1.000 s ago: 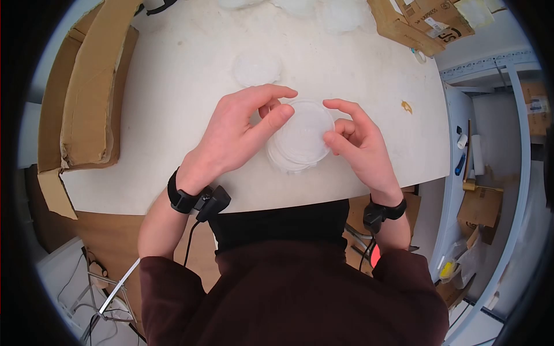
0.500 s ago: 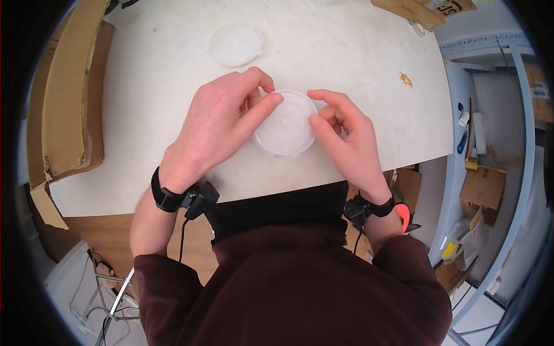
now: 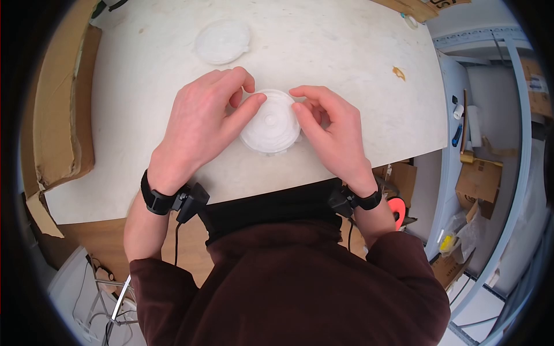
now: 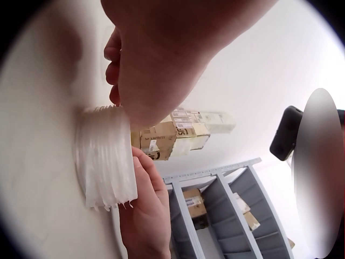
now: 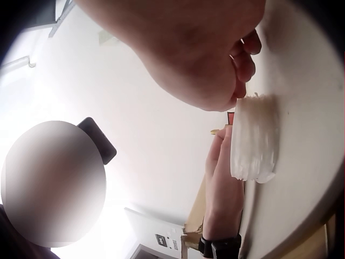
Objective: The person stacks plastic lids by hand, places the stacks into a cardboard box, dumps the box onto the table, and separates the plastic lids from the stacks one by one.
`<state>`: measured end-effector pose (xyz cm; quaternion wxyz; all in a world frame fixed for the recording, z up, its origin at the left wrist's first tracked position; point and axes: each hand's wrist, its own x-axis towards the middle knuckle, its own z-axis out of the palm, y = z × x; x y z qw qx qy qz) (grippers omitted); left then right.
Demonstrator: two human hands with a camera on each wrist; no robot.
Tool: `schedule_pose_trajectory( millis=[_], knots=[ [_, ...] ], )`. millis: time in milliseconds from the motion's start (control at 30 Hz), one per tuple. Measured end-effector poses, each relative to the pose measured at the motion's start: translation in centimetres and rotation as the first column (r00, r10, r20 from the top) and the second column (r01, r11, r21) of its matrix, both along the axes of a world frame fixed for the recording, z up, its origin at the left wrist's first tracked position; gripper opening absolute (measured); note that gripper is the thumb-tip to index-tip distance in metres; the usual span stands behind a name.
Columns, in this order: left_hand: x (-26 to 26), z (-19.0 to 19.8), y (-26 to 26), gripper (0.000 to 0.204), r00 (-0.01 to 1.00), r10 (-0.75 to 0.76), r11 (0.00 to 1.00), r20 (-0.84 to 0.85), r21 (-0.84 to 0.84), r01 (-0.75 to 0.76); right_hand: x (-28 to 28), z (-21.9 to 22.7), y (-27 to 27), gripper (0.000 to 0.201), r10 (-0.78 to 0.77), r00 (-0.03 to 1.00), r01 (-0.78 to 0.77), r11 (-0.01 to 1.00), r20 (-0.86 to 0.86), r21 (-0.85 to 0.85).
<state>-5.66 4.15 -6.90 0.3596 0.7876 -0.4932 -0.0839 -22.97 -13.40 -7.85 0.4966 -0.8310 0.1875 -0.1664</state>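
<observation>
A stack of round clear plastic lids [image 3: 270, 124] stands on the white table [image 3: 346, 52], close to its front edge. From the left my left hand [image 3: 205, 118] curls at the stack, its thumb tip over the top rim. Opposite it, the right hand [image 3: 334, 127] holds the other side with bent fingers, thumb at the rim. The left wrist view shows the layered side of the stack [image 4: 108, 156] with small tabs sticking out along the edge. Part of each hand's fingers is hidden behind the palm.
Another round clear lid [image 3: 222, 41] lies farther back on the table. A long cardboard box [image 3: 72, 109] stands along the left side, and a roll of tape [image 3: 410, 22] is at the back right. Grey shelving [image 3: 490, 104] stands to the right of the table.
The lids in the stack, offset from one another earlier, now sit more evenly on top of each other. Both hands have stayed at its sides, while the head view has shifted.
</observation>
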Motion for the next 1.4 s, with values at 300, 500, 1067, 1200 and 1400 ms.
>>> schedule_pose_trajectory(
  millis=[300,500,1067,1200,1400],
  knots=[
    [-0.3,0.0,-0.1,0.02,0.999,-0.015,1.0,-0.033,-0.008,0.015,0.2,0.2,0.1,0.019,0.022,1.0,-0.024,0.99,-0.015,-0.139],
    [-1.0,-0.5,-0.3,0.023,0.997,-0.074,0.995,-0.018,-0.075,0.073,0.1,0.0,0.1,0.02,0.026,1.0,-0.024,0.991,0.013,-0.134],
    [-1.1,-0.8,-0.4,0.012,0.999,0.015,0.995,-0.031,-0.098,-0.018,-1.1,-0.8,0.3,0.034,0.084,0.996,-0.082,0.996,0.039,-0.045],
    [-1.3,-1.0,-0.6,0.011,0.998,0.029,0.994,-0.06,-0.1,-0.035,-0.9,-0.2,0.4,0.047,0.146,0.989,-0.144,0.987,0.018,-0.075],
    [0.0,-0.3,-0.3,0.013,0.997,0.043,0.99,-0.07,-0.129,-0.051,-0.7,-0.4,0.6,0.051,0.144,0.99,-0.142,0.978,0.0,-0.15]
  ],
)
